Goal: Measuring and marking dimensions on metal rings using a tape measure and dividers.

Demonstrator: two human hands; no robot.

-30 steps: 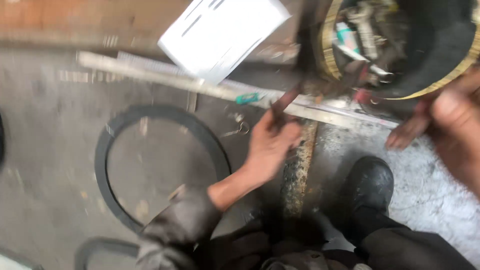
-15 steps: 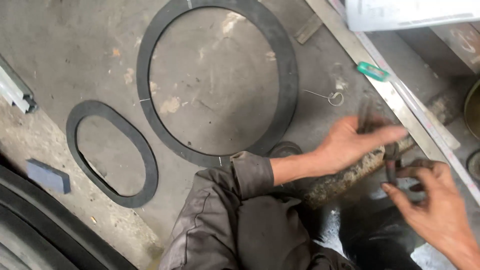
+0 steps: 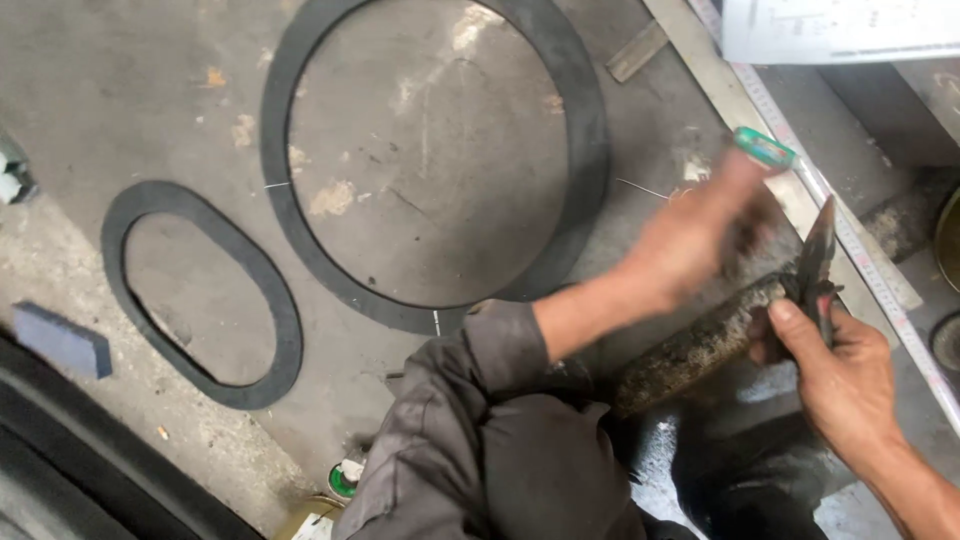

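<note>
My right hand (image 3: 838,374) grips a pair of dark scissors (image 3: 818,262) that points up, beside the end of a rusty metal bar (image 3: 700,345) lying across my lap. My left hand (image 3: 700,235) is blurred, fingers apart, hovering over the floor near a green marker (image 3: 765,148) and a long steel ruler (image 3: 800,170); it seems to hold nothing. A large round black rubber gasket (image 3: 590,150) lies on the concrete floor ahead of me. A smaller oval rubber gasket (image 3: 270,300) lies to its left.
A sheet of white paper (image 3: 840,28) rests at the top right. A small wooden block (image 3: 637,52) lies by the ruler. A blue-grey block (image 3: 62,340) sits at the left, with thick black rubber (image 3: 90,480) along the bottom left. A small green-capped item (image 3: 343,480) is near my knee.
The view has swung from the bucket area to the floor with the gaskets. My left hand lifted off the bar toward the marker. My right hand now holds the scissors upright.
</note>
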